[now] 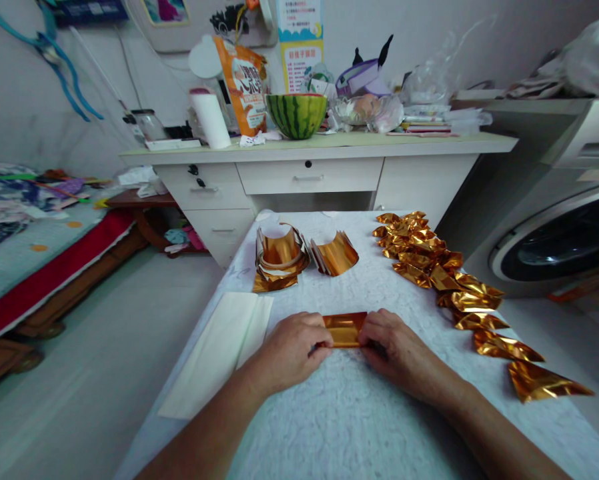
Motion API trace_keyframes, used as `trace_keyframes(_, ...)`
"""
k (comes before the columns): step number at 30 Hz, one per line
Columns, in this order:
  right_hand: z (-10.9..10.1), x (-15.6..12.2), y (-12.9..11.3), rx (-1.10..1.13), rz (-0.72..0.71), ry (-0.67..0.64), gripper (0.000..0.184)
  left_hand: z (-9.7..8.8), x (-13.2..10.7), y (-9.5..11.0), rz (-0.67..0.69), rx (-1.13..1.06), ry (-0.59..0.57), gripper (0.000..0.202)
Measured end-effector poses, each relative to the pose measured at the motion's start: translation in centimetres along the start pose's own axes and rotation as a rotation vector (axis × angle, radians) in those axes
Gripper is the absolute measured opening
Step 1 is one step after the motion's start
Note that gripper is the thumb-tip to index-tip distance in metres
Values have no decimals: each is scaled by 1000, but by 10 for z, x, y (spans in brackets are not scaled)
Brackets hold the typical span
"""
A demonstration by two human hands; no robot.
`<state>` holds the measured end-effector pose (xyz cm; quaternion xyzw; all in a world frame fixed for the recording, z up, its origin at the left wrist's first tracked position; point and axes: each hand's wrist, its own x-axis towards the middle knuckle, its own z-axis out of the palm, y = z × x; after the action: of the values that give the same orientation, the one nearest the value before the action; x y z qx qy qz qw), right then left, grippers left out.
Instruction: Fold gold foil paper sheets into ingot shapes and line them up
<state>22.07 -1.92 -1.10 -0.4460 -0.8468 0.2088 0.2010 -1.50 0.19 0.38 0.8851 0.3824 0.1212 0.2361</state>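
Observation:
Between my two hands lies a sheet of gold foil paper (pixel 346 331), partly curled, on the cloth-covered table (pixel 329 427). My left hand (pixel 299 347) pinches its left end, and my right hand (pixel 392 350) has fingers closed on its right end. Beyond them stand a curled stack of gold foil sheets (pixel 279 250) and a smaller curved stack (pixel 337 255). Folded gold foil pieces (pixel 444 277) with pointed ends trail down the table's right side. White paper sheets (pixel 214 353) lie left of my left hand.
Behind the table is a white desk (pixel 304 155) with drawers, bearing a cut watermelon (pixel 297 117), an orange pouch (pixel 242 87) and a paper roll (pixel 211 120). A washing machine (pixel 554 193) stands to the right, and a bed (pixel 44 260) to the left.

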Motion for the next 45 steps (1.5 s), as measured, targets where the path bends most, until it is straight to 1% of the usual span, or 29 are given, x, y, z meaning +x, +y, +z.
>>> trace_keyframes(3, -2, -1, 3, 10, 18, 15, 8, 3, 1, 1, -3, 12, 26, 10)
trace_keyframes(9, -3, 1, 7, 54, 71, -1, 13, 5, 1, 5, -33, -3, 63, 9)
trace_keyframes(13, -5, 3, 5, 46, 88, -5, 15, 8, 3, 6, -50, -14, 76, 18)
trace_keyframes(15, -6, 3, 4, 44, 93, -2, 17, 10, 3, 8, -76, -32, 108, 19)
trace_keyframes(18, -6, 4, 3, 37, 118, 9, 18, 11, 4, 10, -139, -56, 170, 13)
trace_keyframes(21, -5, 5, 4, 16, 163, 28, 17, 13, 4, 11, -215, -70, 196, 10)
trace_keyframes(26, -2, 7, 4, -54, 235, 45, 17, 16, 4, 10, -277, -23, 207, 12)
trace_keyframes(34, 3, 9, 4, -139, 271, 40, 18, 18, 4, 9, -307, 63, 185, 19)
trace_keyframes(45, 6, 9, 5, -183, 310, 58, 18, 19, 5, 13, -345, 193, 173, 14)
